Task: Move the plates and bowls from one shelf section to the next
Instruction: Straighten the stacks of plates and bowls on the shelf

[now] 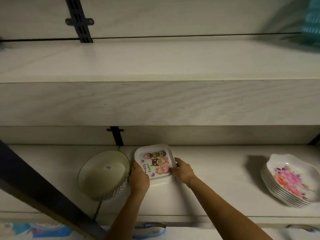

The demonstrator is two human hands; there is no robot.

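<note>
A stack of square white plates (155, 161) printed with owls and "Happy Easter" sits on the lower shelf (216, 170), just right of the dark upright bracket (117, 137). My left hand (138, 179) grips the stack's left edge. My right hand (182, 171) grips its right edge, thumb on the rim. Touching the stack on the left is a stack of round cream bowls (103, 175) with a price sticker inside. Far right on the same shelf stands a stack of scalloped plates (290, 181) with pink flowers.
A deep white upper shelf (155, 66) overhangs the lower one. A teal basket (311, 18) sits at its far right end. A dark diagonal beam (34, 186) crosses the lower left. Colourful packaging (43, 230) shows below the shelf's front edge.
</note>
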